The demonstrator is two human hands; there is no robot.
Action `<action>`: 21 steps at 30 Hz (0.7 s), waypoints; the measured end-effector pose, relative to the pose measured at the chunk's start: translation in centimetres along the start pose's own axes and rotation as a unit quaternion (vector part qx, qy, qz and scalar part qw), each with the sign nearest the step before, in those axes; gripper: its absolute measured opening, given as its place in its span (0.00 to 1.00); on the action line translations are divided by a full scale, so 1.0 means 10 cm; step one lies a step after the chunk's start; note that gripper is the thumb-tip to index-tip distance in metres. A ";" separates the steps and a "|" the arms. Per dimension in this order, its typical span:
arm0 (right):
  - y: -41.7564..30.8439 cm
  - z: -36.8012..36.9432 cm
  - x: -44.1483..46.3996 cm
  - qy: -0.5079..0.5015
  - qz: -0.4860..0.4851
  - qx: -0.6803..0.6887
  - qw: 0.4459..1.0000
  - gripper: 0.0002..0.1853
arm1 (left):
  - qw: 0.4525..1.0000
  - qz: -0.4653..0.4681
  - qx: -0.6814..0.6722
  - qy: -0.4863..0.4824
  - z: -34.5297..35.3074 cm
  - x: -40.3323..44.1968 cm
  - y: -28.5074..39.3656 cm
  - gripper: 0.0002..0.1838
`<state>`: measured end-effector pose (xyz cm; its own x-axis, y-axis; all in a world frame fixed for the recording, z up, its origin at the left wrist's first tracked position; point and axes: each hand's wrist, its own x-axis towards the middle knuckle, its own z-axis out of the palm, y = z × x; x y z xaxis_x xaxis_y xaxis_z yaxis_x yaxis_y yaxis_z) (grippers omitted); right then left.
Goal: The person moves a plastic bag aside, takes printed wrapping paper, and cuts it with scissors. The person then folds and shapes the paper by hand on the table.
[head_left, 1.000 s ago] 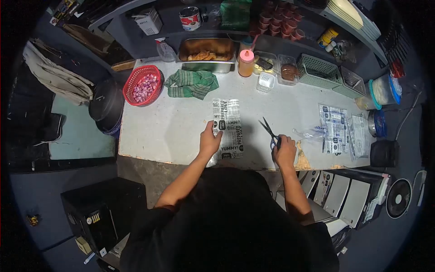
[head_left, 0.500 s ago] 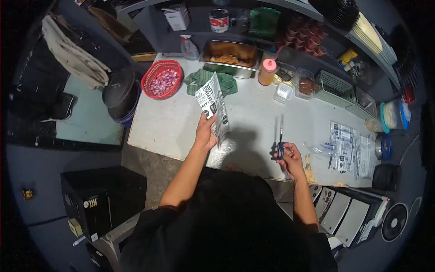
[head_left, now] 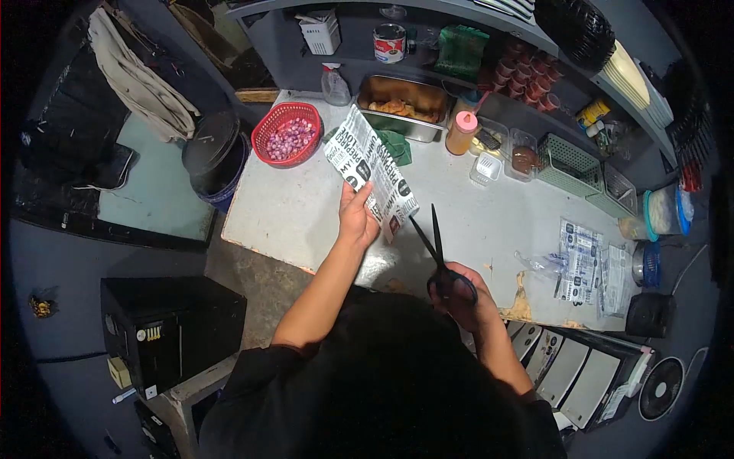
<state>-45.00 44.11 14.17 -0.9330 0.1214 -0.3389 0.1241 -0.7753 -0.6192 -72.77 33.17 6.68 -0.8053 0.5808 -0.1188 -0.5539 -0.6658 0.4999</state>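
My left hand (head_left: 357,218) pinches the lower left edge of a folded sheet of printed paper (head_left: 375,170), white with black lettering, held up above the table. In my right hand (head_left: 472,300) is a pair of dark scissors (head_left: 439,260), my fingers in the handle loops. Its blades are spread and point up toward the paper; one tip is close to the paper's lower right corner, and I cannot tell whether they touch. A green cloth (head_left: 394,147) lies partly hidden behind the paper.
On the white table (head_left: 275,214) stand a red basket of chopped onions (head_left: 287,135), a metal tray of food (head_left: 405,107), a squeeze bottle (head_left: 462,133) and a small clear container (head_left: 486,169). Printed plastic packs (head_left: 579,260) lie at the right. A shelf (head_left: 344,65) spans the back.
The paper has turned to show more of its printed face. My right hand has moved left and nearer my body, and the scissors have swung toward the paper with blades opened.
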 end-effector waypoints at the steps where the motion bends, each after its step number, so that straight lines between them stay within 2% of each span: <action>1: -0.02 0.01 0.01 0.000 -0.001 -0.001 1.000 0.30 | 1.000 0.000 -0.001 -0.001 0.02 0.00 0.00 0.26; 6: -0.13 0.16 0.05 0.007 -0.043 -0.031 0.999 0.25 | 0.998 0.020 0.034 -0.049 0.06 -0.05 -0.04 0.27; 9: -0.18 0.27 0.05 0.041 -0.039 -0.044 0.997 0.25 | 0.998 0.019 0.023 -0.047 0.12 -0.09 -0.02 0.27; 21: -0.19 0.37 0.08 0.060 -0.047 -0.045 0.996 0.21 | 0.997 0.040 0.023 -0.067 0.21 -0.05 0.10 0.29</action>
<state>-47.23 43.41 17.70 -0.8952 0.2687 -0.3555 0.0724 -0.6994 -0.7111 -72.45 33.20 8.98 -0.8097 0.5857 0.0374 -0.4757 -0.6923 0.5427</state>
